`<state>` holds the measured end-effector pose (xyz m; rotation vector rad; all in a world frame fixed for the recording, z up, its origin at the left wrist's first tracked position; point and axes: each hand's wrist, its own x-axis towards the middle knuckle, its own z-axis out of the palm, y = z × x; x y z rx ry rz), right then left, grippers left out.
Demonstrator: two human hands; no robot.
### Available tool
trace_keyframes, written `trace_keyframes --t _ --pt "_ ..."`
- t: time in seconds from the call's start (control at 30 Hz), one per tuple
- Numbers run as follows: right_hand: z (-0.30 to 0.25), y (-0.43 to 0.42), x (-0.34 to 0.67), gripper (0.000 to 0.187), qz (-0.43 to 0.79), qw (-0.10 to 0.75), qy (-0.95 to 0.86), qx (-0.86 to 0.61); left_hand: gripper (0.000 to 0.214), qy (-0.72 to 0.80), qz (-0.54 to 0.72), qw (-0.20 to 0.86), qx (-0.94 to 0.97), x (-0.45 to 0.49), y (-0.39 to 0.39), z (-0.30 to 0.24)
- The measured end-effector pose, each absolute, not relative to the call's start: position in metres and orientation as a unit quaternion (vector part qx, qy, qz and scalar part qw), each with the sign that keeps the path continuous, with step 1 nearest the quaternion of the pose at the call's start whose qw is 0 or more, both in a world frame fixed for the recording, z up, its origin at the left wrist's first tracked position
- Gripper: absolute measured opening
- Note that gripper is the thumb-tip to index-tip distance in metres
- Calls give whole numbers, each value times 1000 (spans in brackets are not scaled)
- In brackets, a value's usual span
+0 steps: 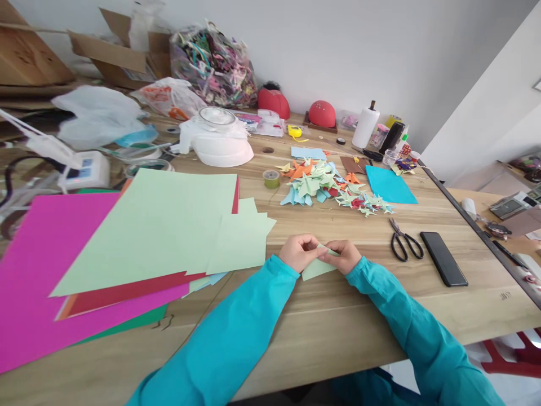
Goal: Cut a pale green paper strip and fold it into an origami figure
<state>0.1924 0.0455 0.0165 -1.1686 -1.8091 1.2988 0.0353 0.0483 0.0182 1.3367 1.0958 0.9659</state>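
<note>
A small piece of pale green paper (318, 269) is pinched between both my hands just above the wooden table. My left hand (299, 252) grips its upper left part, thumb and fingers closed. Close beside it, my right hand (344, 256) is closed on the upper right part, and the thumbs nearly meet. My fingers hide the paper's top edge. Beyond my hands lies a pile of folded paper pieces (315, 181) in green, orange, blue and red. To the left, large pale green sheets (169, 220) lie stacked over red and magenta paper (25, 299).
Black-handled scissors (406, 239) and a dark phone (443, 258) lie to the right. A blue sheet (391, 185) and a small tape roll (271, 179) sit farther back. Along the wall stand a white cap (222, 144), a white bottle (366, 127) and a stuffed plastic bag (213, 67).
</note>
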Motion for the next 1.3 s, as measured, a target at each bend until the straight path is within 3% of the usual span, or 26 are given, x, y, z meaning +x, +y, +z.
trace_keyframes --t 0.17,0.8,1.03,1.3 --pt "15 44 192 40 475 273 -702 -455 26 437 402 542 595 35 47 20" --pt "15 41 189 40 563 314 -647 -407 42 448 424 556 557 43 41 19" --pt "15 40 187 34 566 335 -651 -379 43 458 422 496 605 42 42 16" --pt "10 41 189 38 541 324 -660 -409 43 446 422 518 595 42 42 19"
